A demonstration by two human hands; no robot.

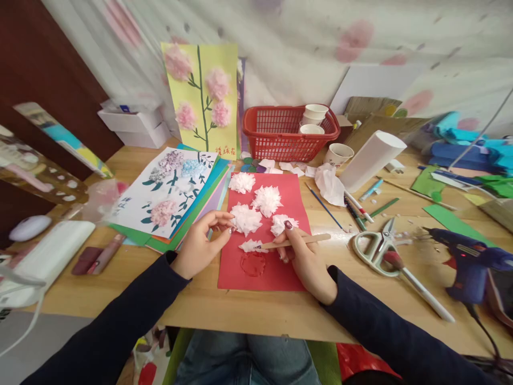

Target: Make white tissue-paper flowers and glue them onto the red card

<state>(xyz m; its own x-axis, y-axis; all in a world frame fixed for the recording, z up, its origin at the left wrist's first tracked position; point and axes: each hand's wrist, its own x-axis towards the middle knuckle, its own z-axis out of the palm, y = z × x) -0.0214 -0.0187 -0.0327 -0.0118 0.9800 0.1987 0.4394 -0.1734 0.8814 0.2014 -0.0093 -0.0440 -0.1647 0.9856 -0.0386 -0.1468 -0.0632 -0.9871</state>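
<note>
A sheet of red paper lies on the wooden table with several white tissue flowers on its upper part. Pinched in my right hand is a light wooden stick, whose left end meets a small white tissue piece. Just below that piece, a clear, shiny ring of glue shows on the red paper. My left hand is at the paper's left edge beside a white flower, thumb and fingertips apart, with nothing visible between them.
Coloured papers with a flower picture lie left. Behind stand a yellow flower picture and a red basket with paper cups. To the right are a paper roll, scissors, a brush and a blue glue gun.
</note>
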